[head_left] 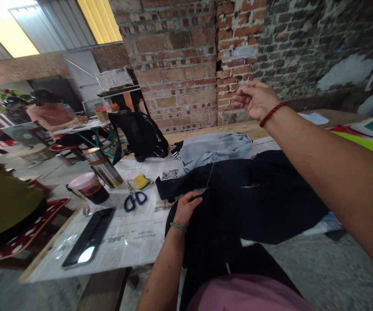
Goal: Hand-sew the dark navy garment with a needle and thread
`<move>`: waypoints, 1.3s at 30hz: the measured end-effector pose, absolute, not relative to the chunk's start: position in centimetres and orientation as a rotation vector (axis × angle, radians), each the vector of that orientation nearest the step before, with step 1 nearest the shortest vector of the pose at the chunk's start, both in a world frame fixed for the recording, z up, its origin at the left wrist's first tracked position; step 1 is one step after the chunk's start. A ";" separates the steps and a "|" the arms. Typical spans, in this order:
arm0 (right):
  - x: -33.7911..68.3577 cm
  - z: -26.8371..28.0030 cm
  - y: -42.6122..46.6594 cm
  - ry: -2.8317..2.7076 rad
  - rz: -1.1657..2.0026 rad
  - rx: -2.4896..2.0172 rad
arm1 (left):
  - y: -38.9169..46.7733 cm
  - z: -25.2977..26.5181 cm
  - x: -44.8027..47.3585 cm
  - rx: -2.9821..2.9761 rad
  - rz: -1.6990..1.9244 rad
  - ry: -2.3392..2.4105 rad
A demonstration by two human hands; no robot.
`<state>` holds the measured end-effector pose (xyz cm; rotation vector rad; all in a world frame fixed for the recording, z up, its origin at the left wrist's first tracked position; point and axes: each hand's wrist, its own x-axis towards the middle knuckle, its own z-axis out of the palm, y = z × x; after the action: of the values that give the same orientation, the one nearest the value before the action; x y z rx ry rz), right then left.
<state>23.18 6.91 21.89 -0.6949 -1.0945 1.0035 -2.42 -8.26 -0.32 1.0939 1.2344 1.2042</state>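
Observation:
Raised high in front of the brick wall, my right hand [253,98] pinches a thin sewing needle [247,80] whose tip sticks up past the fingers. A pale thread [220,144] runs taut from there down to a dark navy garment [270,194]. My left hand [188,208] grips the garment's edge where the thread meets it, thumb and fingers closed on the cloth. The dark cloth spreads over the table and my lap. To the left lie blue-handled scissors [135,201] and a small yellow item [141,181].
On the newspaper-covered table [134,242] are a phone [89,237], a cup of dark drink [91,188], a steel tumbler [103,167], a black bag [143,136] and light grey cloth [214,149]. A person in olive [7,198] sits close at left; another person [52,113] sits farther back.

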 end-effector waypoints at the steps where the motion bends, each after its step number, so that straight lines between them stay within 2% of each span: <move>1: 23.5 22.4 7.1 -1.101 0.995 -0.693 | -8.2 -0.3 -2.4 1.101 1.196 1.236; 6: 24.1 23.9 7.7 -1.130 0.955 -0.686 | -8.3 0.0 -2.1 1.102 1.204 1.246; 10: 22.5 22.1 7.3 -1.235 0.955 -0.743 | -8.4 0.2 -2.1 1.102 1.234 1.241; 15: 18.2 16.1 5.0 -1.880 0.683 -0.939 | -8.4 0.0 -2.4 1.078 1.276 1.259; 18: 15.6 11.5 2.7 -2.469 0.368 -0.836 | -8.3 -0.3 -2.6 1.101 1.307 1.255; 22: 13.4 6.8 0.4 -2.775 0.143 -0.799 | -8.2 -0.6 -2.8 1.113 1.326 1.239; 28: 12.4 4.5 -0.1 -2.871 0.153 -0.820 | -8.2 -0.6 -2.9 1.099 1.311 1.222; 39: 13.4 3.2 -0.1 -2.789 0.421 -0.714 | -8.1 -0.8 -2.9 1.080 1.318 1.202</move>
<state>13.42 -0.13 3.25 -0.7137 -2.7886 0.4214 -2.85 -8.08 -0.80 1.0803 1.2016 1.3185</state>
